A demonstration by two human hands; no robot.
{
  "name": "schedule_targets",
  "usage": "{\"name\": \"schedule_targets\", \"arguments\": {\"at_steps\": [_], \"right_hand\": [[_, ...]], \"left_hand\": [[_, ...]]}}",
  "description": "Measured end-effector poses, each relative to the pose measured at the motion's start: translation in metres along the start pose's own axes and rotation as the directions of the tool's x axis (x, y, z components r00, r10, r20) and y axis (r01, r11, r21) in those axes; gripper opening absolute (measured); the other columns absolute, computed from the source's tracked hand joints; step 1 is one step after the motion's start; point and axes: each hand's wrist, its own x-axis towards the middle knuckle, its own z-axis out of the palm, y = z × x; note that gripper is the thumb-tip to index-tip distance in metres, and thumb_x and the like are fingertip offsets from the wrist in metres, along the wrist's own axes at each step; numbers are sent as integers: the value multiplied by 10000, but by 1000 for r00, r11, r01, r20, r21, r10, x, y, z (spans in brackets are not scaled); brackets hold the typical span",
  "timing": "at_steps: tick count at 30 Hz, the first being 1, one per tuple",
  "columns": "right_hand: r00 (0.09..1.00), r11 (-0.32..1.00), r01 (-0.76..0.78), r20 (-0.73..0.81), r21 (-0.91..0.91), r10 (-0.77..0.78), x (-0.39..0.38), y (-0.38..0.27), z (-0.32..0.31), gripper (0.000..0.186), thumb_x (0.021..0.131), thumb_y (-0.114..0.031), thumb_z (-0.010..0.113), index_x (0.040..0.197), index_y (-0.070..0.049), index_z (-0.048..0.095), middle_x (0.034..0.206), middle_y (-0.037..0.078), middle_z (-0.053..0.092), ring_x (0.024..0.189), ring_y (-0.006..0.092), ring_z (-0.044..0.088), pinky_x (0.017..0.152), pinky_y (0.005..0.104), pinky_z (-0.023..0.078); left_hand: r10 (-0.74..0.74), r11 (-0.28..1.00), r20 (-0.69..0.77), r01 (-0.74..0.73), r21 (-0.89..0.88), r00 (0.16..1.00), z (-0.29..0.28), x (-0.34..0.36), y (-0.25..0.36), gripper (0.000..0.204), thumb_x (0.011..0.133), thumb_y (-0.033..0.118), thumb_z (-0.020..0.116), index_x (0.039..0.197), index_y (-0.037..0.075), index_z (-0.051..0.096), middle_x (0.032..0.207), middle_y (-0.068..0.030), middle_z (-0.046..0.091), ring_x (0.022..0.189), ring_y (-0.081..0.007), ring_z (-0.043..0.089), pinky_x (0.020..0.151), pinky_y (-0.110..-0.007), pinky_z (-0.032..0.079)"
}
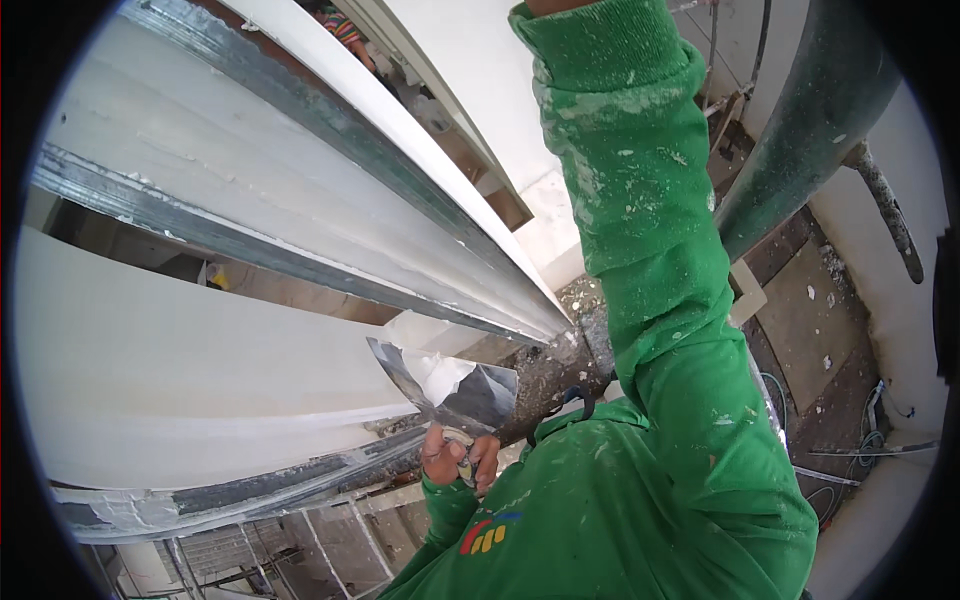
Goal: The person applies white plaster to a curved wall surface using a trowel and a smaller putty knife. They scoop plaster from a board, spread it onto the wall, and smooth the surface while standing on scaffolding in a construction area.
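My left hand (460,456) is closed around the handle of a wide putty knife (490,398), held low in front of my chest. A heap of white putty (441,376) lies on its grey metal blade. The blade is tilted up, near the end of a curved white panel (200,360). My right arm, in a green sleeve (650,230) spotted with white, reaches up past the top edge. Only a bit of wrist shows there, so my right hand and whatever it holds or touches are out of the picture.
Long white strips with grey metal edges (300,130) run across the upper left. A thick dark green pipe (815,125) stands at the right. Cables (868,440) and white crumbs lie on the floor (815,320). Thin metal rails (315,535) show at lower left. A person in striped clothing (342,30) is beyond the strips.
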Motion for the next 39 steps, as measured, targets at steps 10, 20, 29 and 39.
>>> {"name": "schedule_targets", "arguments": {"at_steps": [10, 20, 29, 39], "right_hand": [[987, 670, -102, -11, 736, 162, -220, -114, 22, 365, 895, -76, 525, 1238, 45, 509, 1194, 215, 546, 1104, 312, 544, 940, 401, 431], [989, 999, -52, 142, 0, 52, -203, -86, -12, 308, 710, -44, 683, 995, -159, 695, 977, -14, 679, 949, 194, 616, 1065, 504, 323], [862, 988, 152, 492, -26, -119, -213, -102, 11, 261, 699, -243, 676, 947, -318, 712, 982, -146, 674, 944, 110, 608, 1090, 516, 298], [186, 78, -967, 458, 244, 869, -349, 72, 34, 291, 816, -147, 656, 1008, 69, 622, 901, 90, 652, 820, 138, 586, 734, 286, 455]], "left_hand": [[18, 973, 274, 46, -225, 961, 4, 46, 16, 397, 951, 254, 511, 1290, 98, 376, 745, -98, 417, 466, -174, 435, 299, -263, 372], [198, 595, -122, -20, 803, 973, 45, 26, 74, 183, 944, 163, 535, 952, -10, 476, 586, -31, 501, 428, -84, 448, 376, -246, 356], [542, 623, -279, -157, 766, 793, 74, 27, 69, 174, 922, 126, 549, 877, -8, 447, 562, -63, 473, 404, -99, 420, 356, -244, 361], [512, 677, -421, -50, 735, 749, 31, -2, 27, 209, 934, 166, 514, 949, 5, 381, 652, -108, 467, 455, -151, 454, 314, -259, 362]]}}
